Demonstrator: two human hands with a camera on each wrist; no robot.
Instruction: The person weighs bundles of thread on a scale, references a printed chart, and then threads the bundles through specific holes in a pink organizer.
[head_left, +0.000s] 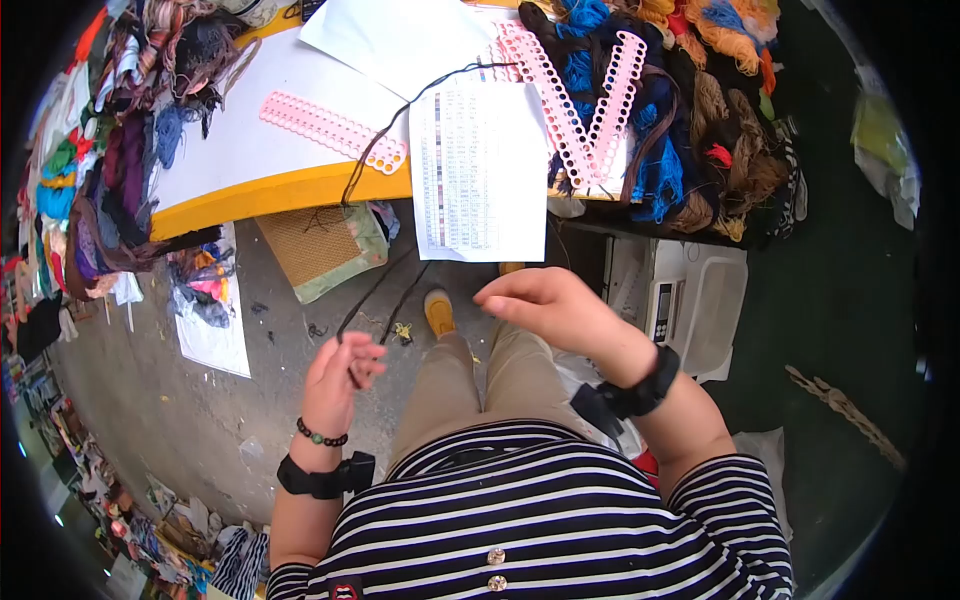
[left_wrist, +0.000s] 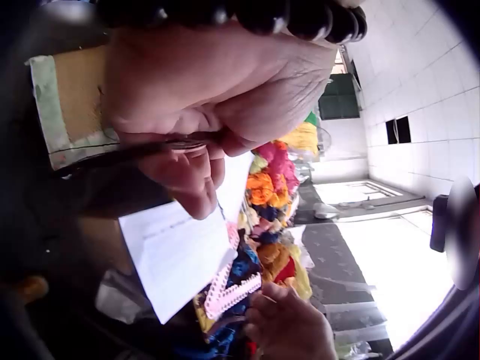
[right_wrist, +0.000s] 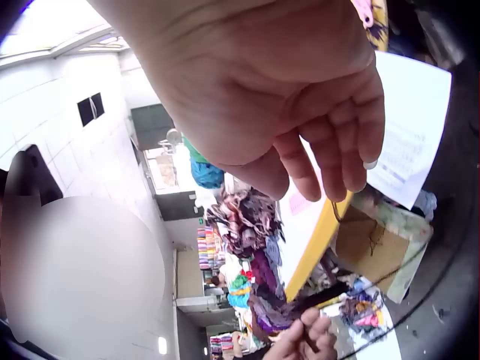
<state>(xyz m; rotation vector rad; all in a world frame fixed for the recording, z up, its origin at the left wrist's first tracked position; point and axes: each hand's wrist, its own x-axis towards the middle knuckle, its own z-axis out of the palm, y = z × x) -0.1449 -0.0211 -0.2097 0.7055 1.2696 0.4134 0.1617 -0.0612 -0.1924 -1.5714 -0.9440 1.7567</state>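
Observation:
My left hand (head_left: 340, 375) is held low in front of the table and pinches a dark thread (left_wrist: 112, 156) between thumb and fingers. In the head view, black thread (head_left: 376, 143) crosses the tabletop from the pink cards, and strands hang past the table's front edge toward this hand. My right hand (head_left: 562, 305) is over the lap, just below a printed colour sheet (head_left: 480, 180). In the right wrist view its palm (right_wrist: 262, 97) shows, with fingers loosely bent and nothing held. Two pink hole-edged cards (head_left: 612, 105) form a V at the right of the table.
Another pink card (head_left: 320, 128) lies on the white tabletop (head_left: 225, 165) with its yellow edge. Piles of coloured yarn (head_left: 725, 150) sit at the right, more yarn (head_left: 120, 165) at the left. Under the table are a woven-topped box (head_left: 320, 245) and a white scale (head_left: 665, 300).

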